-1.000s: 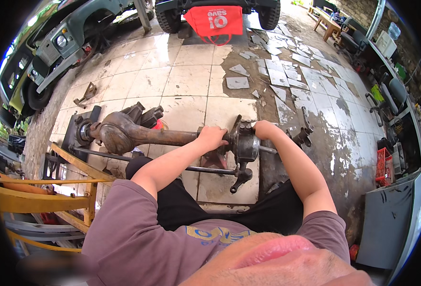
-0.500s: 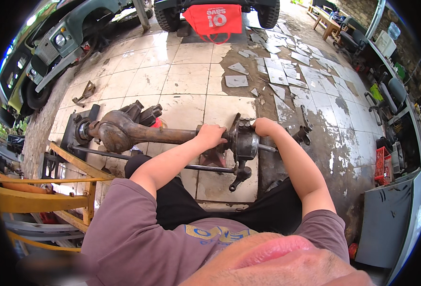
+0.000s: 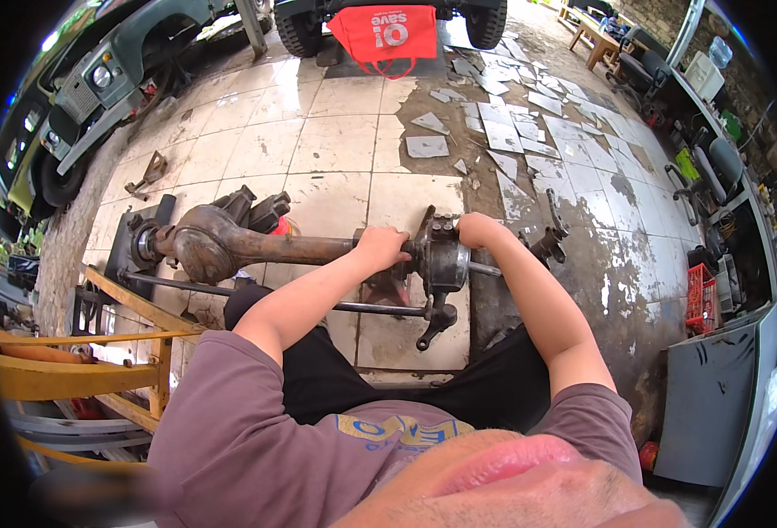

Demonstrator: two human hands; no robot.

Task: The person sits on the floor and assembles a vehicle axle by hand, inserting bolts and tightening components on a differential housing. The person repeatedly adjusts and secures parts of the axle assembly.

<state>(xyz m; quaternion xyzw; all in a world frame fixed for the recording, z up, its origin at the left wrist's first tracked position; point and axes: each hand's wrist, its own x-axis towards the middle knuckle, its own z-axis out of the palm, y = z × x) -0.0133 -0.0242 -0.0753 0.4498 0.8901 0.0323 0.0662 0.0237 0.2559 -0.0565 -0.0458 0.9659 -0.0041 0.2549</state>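
A rusty vehicle axle [image 3: 296, 250] lies across in front of me, with a round differential housing [image 3: 204, 242] towards its left end. My left hand [image 3: 380, 249] is wrapped over the tube's right end, beside the dark steering knuckle [image 3: 446, 261]. At the knuckle's upper right edge my right hand [image 3: 482, 231] is closed, its fingertips hidden behind the metal; whatever they hold does not show. A bare shaft [image 3: 485, 269] sticks out to the right below that hand. Along the near side runs a steering rod [image 3: 366, 308], joined to an arm [image 3: 437, 327] under the knuckle.
A yellow metal frame [image 3: 72, 374] stands close on my left. Another knuckle-like metal part [image 3: 554, 231] is to the right, near broken tiles [image 3: 503, 128]. A grey cabinet [image 3: 714, 409] and red crate [image 3: 701, 299] line the right side. Vehicles [image 3: 98, 88] are parked behind at left.
The whole view has shifted slightly, so the scene sits a little further left. Both hands keep their places on the axle's right end; no part has visibly come loose.
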